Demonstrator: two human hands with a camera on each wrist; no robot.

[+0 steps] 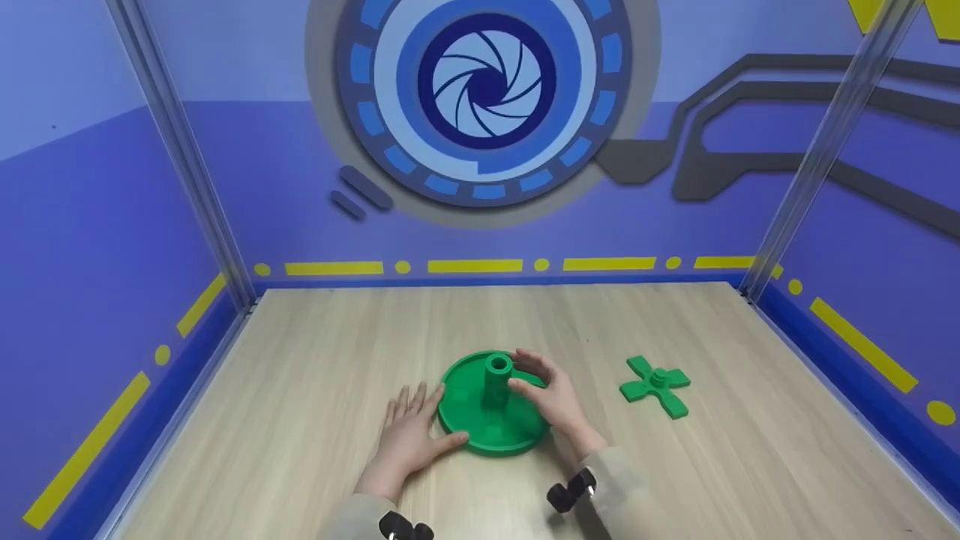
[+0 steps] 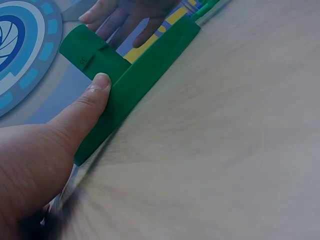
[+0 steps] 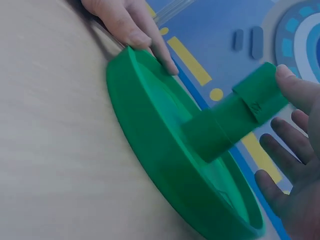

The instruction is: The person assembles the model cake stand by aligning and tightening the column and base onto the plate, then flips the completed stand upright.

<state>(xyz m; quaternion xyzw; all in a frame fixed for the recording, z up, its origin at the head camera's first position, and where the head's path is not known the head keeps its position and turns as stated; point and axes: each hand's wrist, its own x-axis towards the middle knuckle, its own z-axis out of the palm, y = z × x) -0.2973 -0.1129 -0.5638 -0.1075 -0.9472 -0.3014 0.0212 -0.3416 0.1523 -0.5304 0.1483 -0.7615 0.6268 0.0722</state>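
Note:
A round green dish [image 1: 517, 436] with a raised rim lies on the table. From its middle rises a hollow green post [image 1: 496, 388], made of stacked sleeves with small markings. My left hand [image 1: 409, 441] rests at the dish's left side, fingers straight and thumb [image 2: 102, 82] against the rim. Beside the post, my right hand [image 1: 556, 401] has its fingers spread and relaxed. Its thumb [image 3: 295, 85] is at the post's upper end; whether it touches is unclear. In the right wrist view those fingers are apart from the post.
To the right of the dish lies a green cross-shaped piece [image 1: 654, 390] with four flat arms and a stub in its centre. Blue-violet panels [image 1: 247, 195] enclose the wooden table [image 1: 337, 337] at the back and both sides, with metal posts at the rear corners.

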